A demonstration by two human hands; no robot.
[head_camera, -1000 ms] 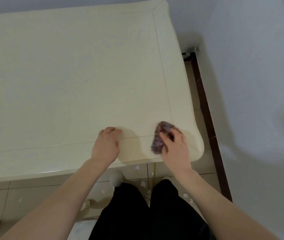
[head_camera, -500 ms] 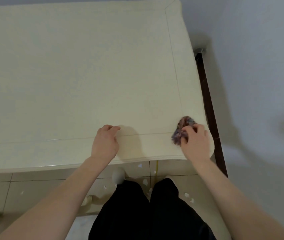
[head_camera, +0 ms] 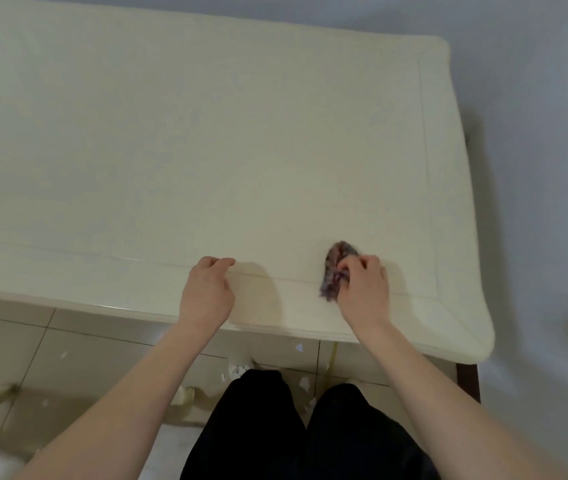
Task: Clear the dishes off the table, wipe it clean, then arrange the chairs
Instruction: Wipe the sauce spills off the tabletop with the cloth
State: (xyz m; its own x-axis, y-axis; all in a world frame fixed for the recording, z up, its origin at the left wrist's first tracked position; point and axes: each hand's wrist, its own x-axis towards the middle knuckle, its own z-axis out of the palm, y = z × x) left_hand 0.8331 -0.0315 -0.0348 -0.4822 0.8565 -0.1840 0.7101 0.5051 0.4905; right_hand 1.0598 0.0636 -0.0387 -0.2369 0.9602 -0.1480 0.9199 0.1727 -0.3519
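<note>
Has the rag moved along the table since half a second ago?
Yes. The rag, held in the right hand, has come back leftward, away from the table's right corner and toward the left hand.

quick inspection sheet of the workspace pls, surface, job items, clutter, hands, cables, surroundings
surface: cream table, no dishes in view
job's things: purple cloth bunched on the tabletop near the front right corner
clutter: white scraps on the tiled floor by the person's feet
grippers: right hand grips the cloth; left hand rests on the table's front edge, fingers curled
cables: nothing seen
surroundings: grey wall to the right; curved cream furniture legs on the floor
</note>
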